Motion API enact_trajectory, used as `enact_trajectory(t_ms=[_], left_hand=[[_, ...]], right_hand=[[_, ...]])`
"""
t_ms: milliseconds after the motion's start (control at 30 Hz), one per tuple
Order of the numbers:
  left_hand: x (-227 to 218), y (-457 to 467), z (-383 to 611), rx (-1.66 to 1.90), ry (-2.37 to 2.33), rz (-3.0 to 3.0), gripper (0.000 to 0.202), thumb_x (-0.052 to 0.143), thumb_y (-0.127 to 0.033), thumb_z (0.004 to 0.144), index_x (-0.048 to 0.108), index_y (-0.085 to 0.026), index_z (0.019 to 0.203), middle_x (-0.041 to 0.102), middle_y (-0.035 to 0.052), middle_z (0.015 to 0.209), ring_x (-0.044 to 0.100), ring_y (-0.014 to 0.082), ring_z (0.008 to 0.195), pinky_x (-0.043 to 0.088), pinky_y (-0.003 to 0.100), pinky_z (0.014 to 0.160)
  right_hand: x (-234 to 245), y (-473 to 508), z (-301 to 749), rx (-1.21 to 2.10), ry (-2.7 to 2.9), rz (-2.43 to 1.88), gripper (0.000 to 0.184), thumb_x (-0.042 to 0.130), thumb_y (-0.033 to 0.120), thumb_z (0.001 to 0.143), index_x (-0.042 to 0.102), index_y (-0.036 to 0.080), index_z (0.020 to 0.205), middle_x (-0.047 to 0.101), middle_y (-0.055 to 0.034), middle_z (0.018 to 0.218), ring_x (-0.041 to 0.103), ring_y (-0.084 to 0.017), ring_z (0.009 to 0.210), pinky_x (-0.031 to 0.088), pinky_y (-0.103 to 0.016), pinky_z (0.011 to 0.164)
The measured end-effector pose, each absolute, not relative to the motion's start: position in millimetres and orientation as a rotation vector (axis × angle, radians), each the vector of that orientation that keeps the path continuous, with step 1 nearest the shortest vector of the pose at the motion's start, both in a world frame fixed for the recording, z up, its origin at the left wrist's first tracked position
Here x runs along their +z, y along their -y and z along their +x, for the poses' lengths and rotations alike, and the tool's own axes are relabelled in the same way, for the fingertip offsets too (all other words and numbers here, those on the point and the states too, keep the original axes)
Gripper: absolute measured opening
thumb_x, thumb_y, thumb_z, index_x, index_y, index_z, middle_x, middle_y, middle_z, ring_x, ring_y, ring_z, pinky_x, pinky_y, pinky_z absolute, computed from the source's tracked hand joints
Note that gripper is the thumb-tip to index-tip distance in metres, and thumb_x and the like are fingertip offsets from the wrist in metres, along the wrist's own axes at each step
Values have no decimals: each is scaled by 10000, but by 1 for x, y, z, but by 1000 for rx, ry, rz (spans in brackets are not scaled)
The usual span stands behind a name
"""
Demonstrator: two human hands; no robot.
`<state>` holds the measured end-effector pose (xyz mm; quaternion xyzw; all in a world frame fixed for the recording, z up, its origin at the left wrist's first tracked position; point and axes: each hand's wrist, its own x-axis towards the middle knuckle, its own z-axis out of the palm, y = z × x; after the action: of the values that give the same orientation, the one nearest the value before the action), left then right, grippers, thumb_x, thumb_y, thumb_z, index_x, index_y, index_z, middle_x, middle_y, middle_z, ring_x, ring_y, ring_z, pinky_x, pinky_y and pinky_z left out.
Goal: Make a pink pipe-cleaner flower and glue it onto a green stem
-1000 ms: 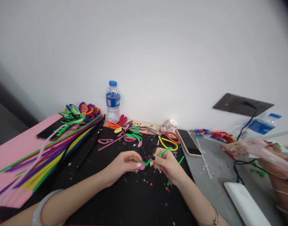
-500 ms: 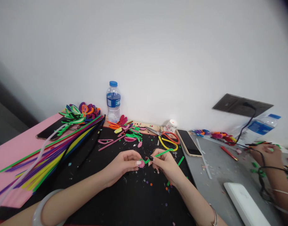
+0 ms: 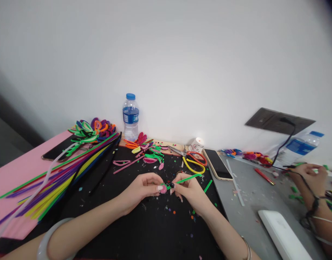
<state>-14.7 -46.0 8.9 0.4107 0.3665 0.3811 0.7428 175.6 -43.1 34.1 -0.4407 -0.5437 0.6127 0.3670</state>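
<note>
Above the black mat, my left hand is closed, its thumb and fingers pinching a small pink pipe-cleaner coil. Between thumb and fingertips, my right hand grips a green pipe cleaner. One end of it meets the pink coil; the other sticks out to the upper right. Fingers partly hide where the two join. Another green piece lies on the mat behind my right wrist. Scissors with red and yellow handles rest just beyond my hands, near several pink and green pipe-cleaner shapes.
Bundled colourful pipe cleaners lie at left, beside a dark phone. A water bottle and a paper cup stand by the wall. Rightward are a phone, a red pen, a white case and another person's hand.
My right fingers have shifted slightly toward the pink coil, and the green pipe cleaner's free end has tipped a little lower and to the right. The other person's hand at right has moved slightly.
</note>
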Motion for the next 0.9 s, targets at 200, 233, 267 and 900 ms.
enact_trajectory(t_ms=[200,233,267,900], left_hand=[[10,47,-14,842,-798,982,226,749,-269,648,638,-142,798,667,32,768,602,159,744,441,251,680],[10,47,-14,842,-800,991,220,745,-265,655,637,-140,801,666,33,769,601,159,745,441,250,680],[10,47,-14,842,-801,997,213,740,-262,661,637,-139,802,666,34,770,601,159,746,441,249,680],[7,49,-14,883,-820,949,169,714,-227,698,642,-146,827,654,18,790,579,131,752,430,226,696]], right_hand=[[30,44,175,1644,1302,-1124,186,681,271,686,538,170,624,606,29,539,359,-58,385,247,-199,388],[28,43,176,1653,1290,-1126,181,676,269,688,537,172,624,605,29,535,354,-57,381,241,-200,389],[27,43,176,1656,1279,-1130,178,671,268,690,537,173,623,602,29,530,349,-56,377,234,-202,389],[20,50,167,1537,1250,-1169,191,623,275,739,531,166,611,533,39,504,318,-51,372,194,-212,402]])
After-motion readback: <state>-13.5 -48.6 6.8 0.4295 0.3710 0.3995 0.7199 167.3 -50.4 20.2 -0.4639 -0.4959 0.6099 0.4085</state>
